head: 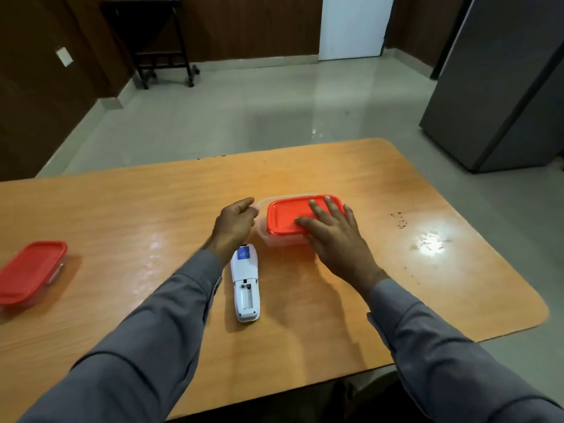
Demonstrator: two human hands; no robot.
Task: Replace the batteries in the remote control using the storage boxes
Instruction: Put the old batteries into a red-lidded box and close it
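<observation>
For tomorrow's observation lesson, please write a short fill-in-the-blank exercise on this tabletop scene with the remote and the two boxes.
1. The right hand rests flat on the ____ lid of the middle box.
2. The white remote lies on the table with its battery compartment ____.
3. The second box, by the table's left edge, has its lid ____.
4. The left hand sits at the middle box's ____ end.

Missing words: red; open; on; left
</observation>
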